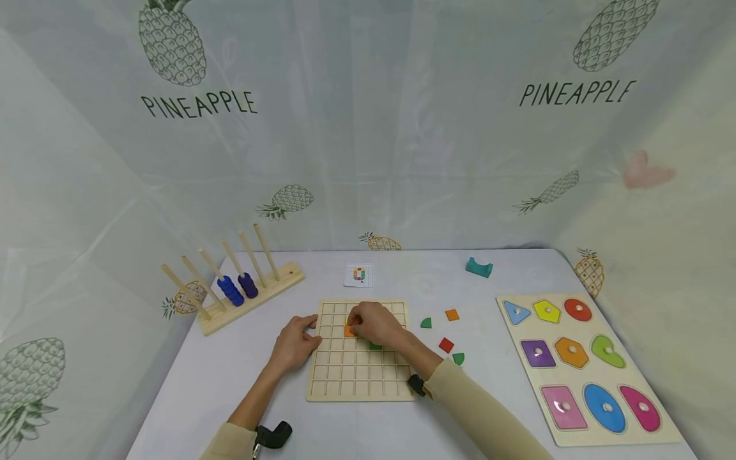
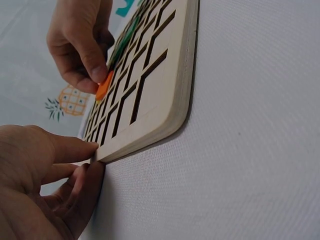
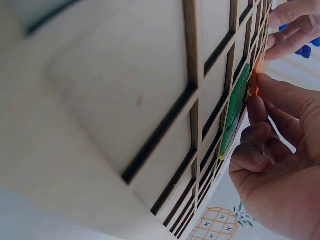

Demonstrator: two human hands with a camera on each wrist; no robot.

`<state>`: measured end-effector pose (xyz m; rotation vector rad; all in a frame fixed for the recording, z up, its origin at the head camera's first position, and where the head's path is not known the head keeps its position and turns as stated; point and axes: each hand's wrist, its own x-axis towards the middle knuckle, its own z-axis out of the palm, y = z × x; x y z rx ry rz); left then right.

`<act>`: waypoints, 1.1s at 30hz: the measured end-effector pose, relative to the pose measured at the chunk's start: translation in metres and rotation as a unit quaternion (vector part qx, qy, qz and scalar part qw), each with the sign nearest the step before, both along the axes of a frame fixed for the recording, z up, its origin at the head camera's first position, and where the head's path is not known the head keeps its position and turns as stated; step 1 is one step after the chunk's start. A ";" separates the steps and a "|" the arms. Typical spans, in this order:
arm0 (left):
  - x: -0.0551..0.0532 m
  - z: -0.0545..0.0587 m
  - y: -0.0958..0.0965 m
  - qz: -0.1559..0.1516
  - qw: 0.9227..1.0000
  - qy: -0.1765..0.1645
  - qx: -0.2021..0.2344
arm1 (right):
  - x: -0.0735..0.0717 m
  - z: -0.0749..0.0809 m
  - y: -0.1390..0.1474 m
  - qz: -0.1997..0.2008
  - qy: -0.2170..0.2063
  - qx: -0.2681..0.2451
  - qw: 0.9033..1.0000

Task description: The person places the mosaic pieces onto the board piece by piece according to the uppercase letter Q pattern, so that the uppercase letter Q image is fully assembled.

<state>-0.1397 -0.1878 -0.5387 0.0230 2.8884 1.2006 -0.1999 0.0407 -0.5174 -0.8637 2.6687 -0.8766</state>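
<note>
A light wooden grid board (image 1: 359, 388) lies on the table between the hands. My right hand (image 1: 375, 322) reaches over it and pinches an orange square tile (image 1: 348, 331) between thumb and finger, right at the grid in the upper left part. Behind that tile a bit of yellow shows. Green tiles (image 3: 237, 97) sit in the grid by the right hand, partly hidden under it in the head view. My left hand (image 1: 295, 343) rests at the board's left edge, thumb and index fingertip touching it apart from each other.
Right of the board lie loose green quarter-round tiles (image 1: 426, 323), an orange tile (image 1: 452, 315) and a red tile (image 1: 446, 345). Behind stand a pattern card (image 1: 359, 275) and a teal curved piece (image 1: 479, 268). A peg rack (image 1: 253, 300) is left, a shape puzzle (image 1: 575, 377) right.
</note>
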 end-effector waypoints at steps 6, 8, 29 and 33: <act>0.001 0.000 0.000 -0.002 1.000 -0.003 0.000 | 0.002 -0.001 0.000 0.001 -0.008 0.001 1.000; 0.001 0.000 0.000 -0.001 1.000 -0.004 0.000 | 0.003 -0.001 -0.001 0.001 -0.009 0.003 1.000; -0.001 0.001 0.001 -0.003 1.000 0.003 -0.005 | 0.008 0.019 0.068 -0.054 -0.075 -0.070 0.993; 0.000 0.001 0.000 -0.003 1.000 0.002 -0.007 | 0.002 0.018 0.108 -0.097 -0.081 -0.077 0.989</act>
